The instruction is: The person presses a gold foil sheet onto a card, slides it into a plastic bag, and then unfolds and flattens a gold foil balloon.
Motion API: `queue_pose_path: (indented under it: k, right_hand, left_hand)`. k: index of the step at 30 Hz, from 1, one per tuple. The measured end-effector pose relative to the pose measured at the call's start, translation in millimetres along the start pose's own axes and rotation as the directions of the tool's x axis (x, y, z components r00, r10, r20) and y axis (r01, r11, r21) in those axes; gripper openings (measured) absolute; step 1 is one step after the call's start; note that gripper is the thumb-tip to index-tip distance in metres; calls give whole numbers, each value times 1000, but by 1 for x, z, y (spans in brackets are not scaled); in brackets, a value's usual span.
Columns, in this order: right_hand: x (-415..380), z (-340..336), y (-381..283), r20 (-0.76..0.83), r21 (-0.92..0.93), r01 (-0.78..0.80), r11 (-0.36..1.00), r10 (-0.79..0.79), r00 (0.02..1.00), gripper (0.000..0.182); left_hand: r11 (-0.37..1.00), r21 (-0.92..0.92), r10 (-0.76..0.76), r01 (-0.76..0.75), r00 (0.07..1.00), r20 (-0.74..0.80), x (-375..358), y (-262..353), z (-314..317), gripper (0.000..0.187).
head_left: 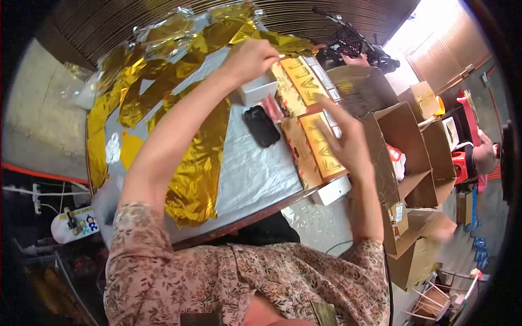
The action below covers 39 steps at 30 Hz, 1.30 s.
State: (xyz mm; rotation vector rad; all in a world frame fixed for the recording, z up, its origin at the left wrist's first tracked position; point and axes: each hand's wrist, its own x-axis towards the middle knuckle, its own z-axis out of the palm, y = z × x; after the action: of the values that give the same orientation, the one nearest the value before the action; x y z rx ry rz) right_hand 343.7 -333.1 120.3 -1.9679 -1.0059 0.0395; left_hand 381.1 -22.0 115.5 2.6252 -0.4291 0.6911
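Observation:
Two boxes with orange-yellow lettered panels, an upper box (300,76) and a lower box (321,145), lie end to end at the table's right side. Over the lower one, my right hand (348,138) is spread with its fingers apart, slightly blurred. My left hand (253,61) is at the upper box's left end, fingers bent together; what they hold, if anything, is too small to make out. Beneath that hand sits a white box (258,90). A black tray-like object (262,126) and a pink packet (272,108) lie left of the lettered boxes.
Gold foil (190,201) covers much of the left and back of the silver-covered table (253,179). Open cardboard boxes (405,133) stand to the right. A white box (333,191) juts out at the table's front edge. A person (484,154) is at the far right.

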Motion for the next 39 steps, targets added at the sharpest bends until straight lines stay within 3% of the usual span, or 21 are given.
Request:
queue_pose_path:
  k: [2, 4, 7, 11, 15, 17, 19, 21, 24, 26, 27, 29, 30, 32, 33, 35, 37, 39]
  right_hand:
    - [-7, -37, 22, -122, 81, -179, 980, 188, 974, 43]
    - [-16, -70, 36, -193, 37, -278, 960, 280, 941, 40]
    - [-29, -103, 57, -228, 23, -301, 953, 298, 927, 42]
    - [-32, -116, 79, -232, -37, -382, 923, 364, 902, 47]
    - [-16, -106, 99, -193, 18, -393, 919, 389, 901, 44]
    - [1, -97, 104, -163, 78, -378, 923, 385, 908, 42]
    - [25, -88, 101, -94, 21, -348, 937, 349, 933, 40]
    - [50, -78, 105, -65, 76, -312, 947, 317, 946, 40]
    - [97, -60, 112, -20, -58, -229, 972, 228, 973, 40]
    - [131, -43, 110, 2, -266, -29, 964, 31, 1000, 43]
    - [148, -32, 110, 5, -262, -24, 965, 27, 1000, 43]
    - [178, -11, 116, -215, -217, -75, 973, 27, 976, 50]
    - [195, -7, 127, -215, -212, -70, 975, 24, 976, 50]
    - [222, 5, 143, -188, -390, 231, 891, -322, 928, 52]
    - [228, 11, 147, -186, -386, 239, 891, -329, 926, 52]
    - [237, 24, 152, -74, -716, 267, 645, -451, 889, 52]
    - [240, 35, 156, -59, -695, 248, 675, -397, 916, 47]
    - [241, 41, 163, 2, -772, 208, 601, -325, 946, 44]
  left_hand:
    - [998, 37, -47, 45, 998, 33, 48, -22, 30, 19]
    - [951, 165, -294, 259, 924, 245, 82, -34, 51, 22]
    - [915, 249, -376, 316, 891, 252, 100, -54, 90, 23]
    - [913, 268, -389, 307, 854, 345, 101, -50, 96, 22]
    - [918, 297, -352, 262, 884, 307, 99, -55, 101, 21]
    - [927, 222, -340, 303, 928, 155, 95, -63, 103, 15]
    - [936, 160, -334, 314, 935, 119, 100, -87, 102, 16]
    - [942, 97, -330, 322, 941, 78, 100, -99, 94, 17]
    - [899, -61, -436, 433, 899, -50, 100, -108, 78, 31]
    - [900, -57, -435, 433, 899, -42, 98, -110, 72, 33]
    - [900, -55, -434, 432, 900, -29, 96, -108, 66, 34]
    - [870, -99, -482, 482, 876, 30, 92, -103, 61, 36]
    - [877, -110, -469, 468, 883, 23, 91, -102, 60, 36]
    - [882, -131, -454, 453, 891, 23, 87, -102, 59, 27]
    - [881, -125, -458, 456, 889, 16, 88, -103, 58, 27]
    - [681, -431, -622, 592, 778, 86, 87, -103, 56, 19]
    - [666, -452, -633, 593, 770, 78, 85, -106, 49, 15]
    - [569, -634, -657, 523, 754, 33, 86, -112, 40, 15]
